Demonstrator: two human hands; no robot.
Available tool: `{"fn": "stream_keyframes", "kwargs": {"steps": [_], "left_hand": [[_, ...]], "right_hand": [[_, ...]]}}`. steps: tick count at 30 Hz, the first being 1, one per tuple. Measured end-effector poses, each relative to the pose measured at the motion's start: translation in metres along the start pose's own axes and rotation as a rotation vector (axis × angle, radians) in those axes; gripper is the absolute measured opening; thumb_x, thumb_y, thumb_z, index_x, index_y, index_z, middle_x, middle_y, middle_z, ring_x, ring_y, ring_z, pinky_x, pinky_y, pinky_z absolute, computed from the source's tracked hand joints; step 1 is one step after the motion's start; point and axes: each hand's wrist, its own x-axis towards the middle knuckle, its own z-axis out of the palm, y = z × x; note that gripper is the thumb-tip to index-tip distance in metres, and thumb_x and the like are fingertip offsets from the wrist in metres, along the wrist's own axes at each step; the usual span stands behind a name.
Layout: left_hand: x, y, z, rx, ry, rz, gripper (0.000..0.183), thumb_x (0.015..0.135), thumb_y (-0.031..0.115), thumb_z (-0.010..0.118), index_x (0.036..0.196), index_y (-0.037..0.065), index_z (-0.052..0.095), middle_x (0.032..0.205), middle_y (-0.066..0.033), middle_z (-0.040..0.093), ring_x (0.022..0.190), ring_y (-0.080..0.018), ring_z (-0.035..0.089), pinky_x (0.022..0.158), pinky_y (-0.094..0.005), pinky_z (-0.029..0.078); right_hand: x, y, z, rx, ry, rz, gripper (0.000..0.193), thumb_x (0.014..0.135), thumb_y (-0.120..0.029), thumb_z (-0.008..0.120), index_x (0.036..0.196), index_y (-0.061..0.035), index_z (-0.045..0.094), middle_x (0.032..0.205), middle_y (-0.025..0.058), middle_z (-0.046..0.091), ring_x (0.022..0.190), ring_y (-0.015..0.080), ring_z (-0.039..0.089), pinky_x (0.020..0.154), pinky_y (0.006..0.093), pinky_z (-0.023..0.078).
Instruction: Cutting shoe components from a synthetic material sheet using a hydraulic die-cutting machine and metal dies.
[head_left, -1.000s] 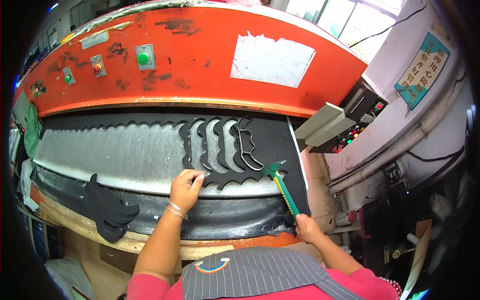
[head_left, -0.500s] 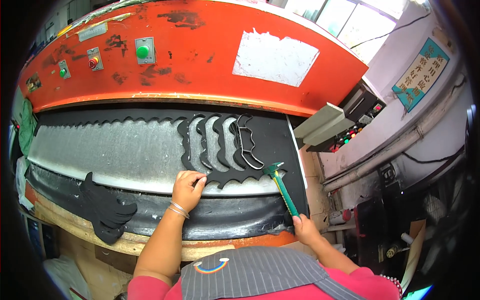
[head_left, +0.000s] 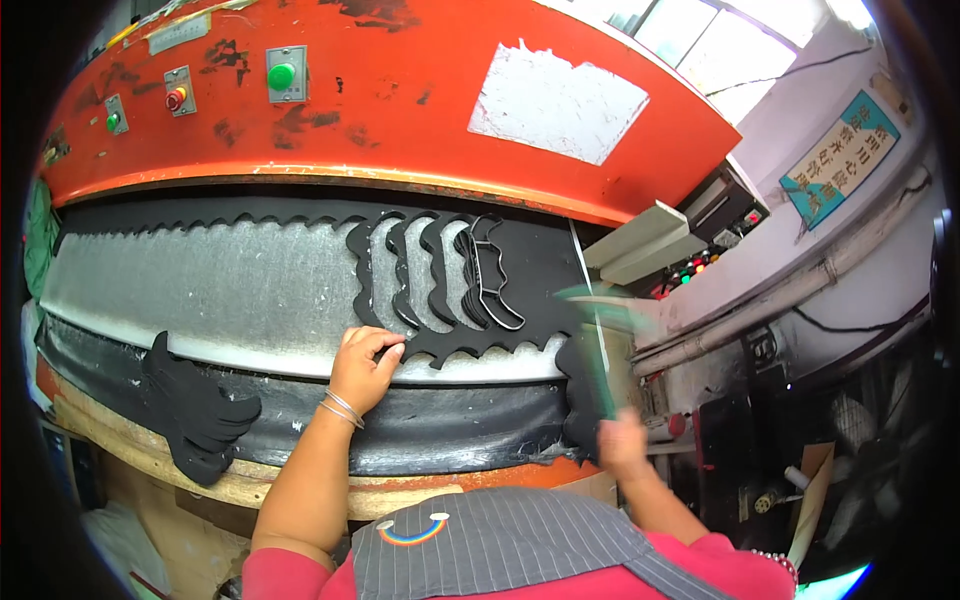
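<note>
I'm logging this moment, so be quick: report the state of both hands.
Left hand: closed, apparently pinching the edge of the black sheet.
Right hand: closed around the handle of the green hammer, blurred.

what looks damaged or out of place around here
The white sheet on the orange panel looks torn: its top edge is ragged, while its other edges run fairly straight. Dark patches also mar the orange paint. Around the left hand, nothing stands out.
</note>
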Motion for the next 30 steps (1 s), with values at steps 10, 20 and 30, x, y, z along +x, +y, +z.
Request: {"fn": "stream_keyframes", "kwargs": {"steps": [10, 20, 30], "left_hand": [[-0.005, -0.005, -0.007, 0.000, -0.032, -0.039, 0.013, 0.080, 0.013, 0.067, 0.091, 0.006, 0.070, 0.092, -0.0092, 0.065, 0.093, -0.0269, 0.055, 0.084, -0.0348, 0.044], [-0.003, -0.004, -0.003, -0.010, -0.055, -0.017, 0.013, 0.080, 0.013, 0.066, 0.091, 0.006, 0.070, 0.092, -0.0088, 0.065, 0.094, -0.0258, 0.055, 0.086, -0.0347, 0.042], [-0.003, -0.001, -0.005, -0.031, -0.028, -0.021, 0.014, 0.080, 0.012, 0.067, 0.092, 0.005, 0.070, 0.092, -0.0091, 0.064, 0.092, -0.0272, 0.055, 0.081, -0.0340, 0.045]], "right_hand": [[0.055, -0.074, -0.053, 1.178, 0.042, 0.289, 0.048, 0.094, -0.050, 0.046, 0.096, -0.0022, 0.047, 0.059, 0.0056, 0.048, 0.043, 0.0131, 0.048, 0.040, 0.0284, 0.043], [0.030, -0.039, -0.005, 0.643, -0.488, 0.753, 0.041, 0.097, -0.042, 0.046, 0.085, -0.0030, 0.052, 0.055, 0.0045, 0.047, 0.037, 0.0118, 0.043, 0.035, 0.0268, 0.036], [0.038, -0.048, -0.010, 1.103, 0.106, -0.051, 0.056, 0.090, -0.063, 0.043, 0.091, -0.0066, 0.046, 0.060, 0.0065, 0.048, 0.047, 0.0176, 0.049, 0.044, 0.0325, 0.042]]}}
